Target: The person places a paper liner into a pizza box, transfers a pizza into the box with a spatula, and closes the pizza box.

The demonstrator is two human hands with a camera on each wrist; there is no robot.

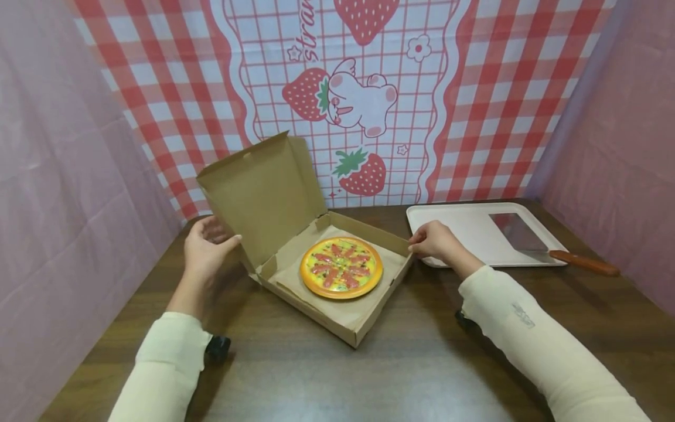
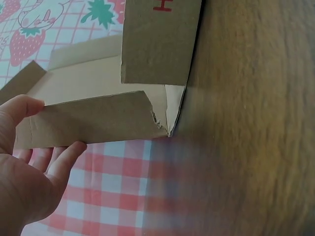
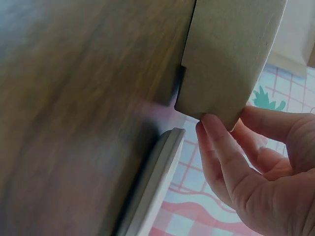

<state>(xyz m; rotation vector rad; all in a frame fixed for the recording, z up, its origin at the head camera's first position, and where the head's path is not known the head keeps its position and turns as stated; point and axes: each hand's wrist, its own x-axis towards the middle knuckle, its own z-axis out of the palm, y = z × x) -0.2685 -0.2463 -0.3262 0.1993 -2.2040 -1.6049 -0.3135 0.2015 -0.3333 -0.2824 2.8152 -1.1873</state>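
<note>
A cardboard pizza box (image 1: 384, 312) stands with its lid (image 1: 263, 193) raised at the left. Inside lies a round pizza (image 1: 341, 267) with an orange rim and red and green toppings, on a sheet of brown paper (image 1: 287, 288). My left hand (image 1: 203, 252) holds the lid's side flap (image 2: 93, 118), thumb at its upper edge and fingers beneath in the left wrist view. At the box's right corner, my right hand (image 1: 437, 243) pinches the cardboard wall (image 3: 221, 64) between thumb and fingers.
A cream tray (image 1: 459, 225) lies right of the box, close behind my right hand. Across it rests a server with a metal blade (image 1: 519, 231), its wooden handle (image 1: 585, 262) jutting past the tray's edge. A strawberry-print cloth (image 1: 358, 82) hangs behind the wooden table (image 1: 337, 381).
</note>
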